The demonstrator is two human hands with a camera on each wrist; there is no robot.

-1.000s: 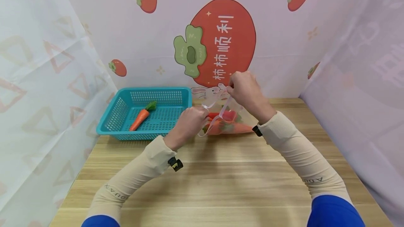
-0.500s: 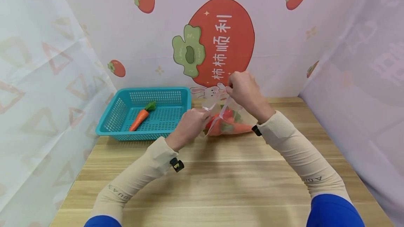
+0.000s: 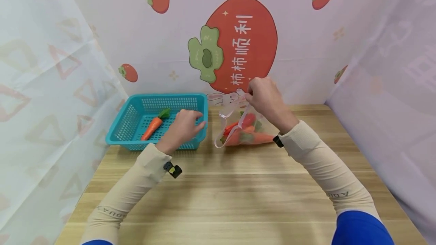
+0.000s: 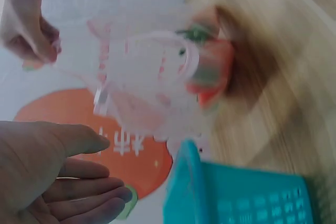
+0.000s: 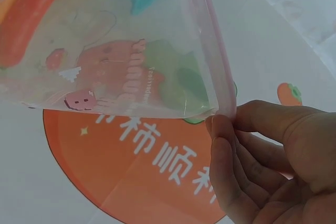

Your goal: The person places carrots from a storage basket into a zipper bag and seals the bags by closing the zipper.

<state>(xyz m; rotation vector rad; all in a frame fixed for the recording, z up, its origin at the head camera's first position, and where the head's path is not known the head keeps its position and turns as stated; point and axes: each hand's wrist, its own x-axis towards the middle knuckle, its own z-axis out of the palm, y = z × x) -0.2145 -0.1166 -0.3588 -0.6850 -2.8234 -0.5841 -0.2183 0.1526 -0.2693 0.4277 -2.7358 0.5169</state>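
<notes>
My right hand (image 3: 266, 99) pinches the top corner of a clear zip bag (image 5: 173, 72) between thumb and fingers. The bag's mouth gapes to the left, with a white slider on its pink-edged zip. Orange carrots (image 3: 253, 137) and red vegetables (image 3: 249, 119) show through the plastic, its lower part resting on the table. My left hand (image 3: 184, 126) is above the right side of a teal basket (image 3: 154, 143), fingers relaxed and holding nothing, as the left wrist view shows. One carrot (image 3: 151, 127) with a green top lies in the basket.
The basket stands at the back left of a wooden table (image 3: 235, 199). A white patterned cloth (image 3: 299, 48) hangs behind the table, and a side cloth (image 3: 391, 97) borders it on the right.
My left hand has let go of the bag's left edge and moved left over the basket. My right hand still holds its corner at about the same spot.
</notes>
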